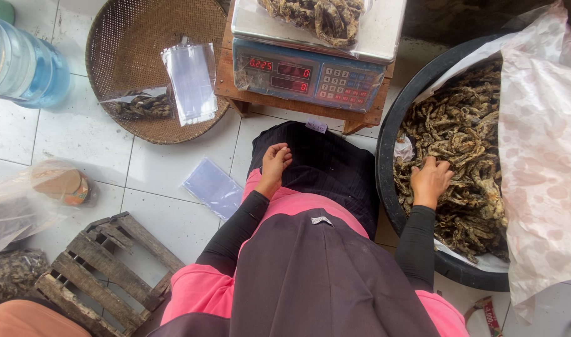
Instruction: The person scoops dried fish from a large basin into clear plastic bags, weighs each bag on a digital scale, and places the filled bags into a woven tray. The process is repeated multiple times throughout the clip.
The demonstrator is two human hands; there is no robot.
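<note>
My right hand (430,181) reaches into a big black tub (385,143) and presses down on a heap of dried brown fish (466,143); whether its fingers hold any is hidden. My left hand (275,163) rests on my dark-clothed knee with the fingers loosely curled and nothing seen in it. Ahead, a digital scale (307,72) with red digits stands on a low wooden stool (235,93). A clear bag of dried fish (319,15) lies on the scale's pan.
A round woven tray (120,37) at the upper left holds empty clear bags (190,81) and a small filled bag (142,106). Another empty bag (213,187) lies on the white tiles. A water jug (20,62), a wooden pallet (101,268) and patterned plastic sheet (541,162) surround me.
</note>
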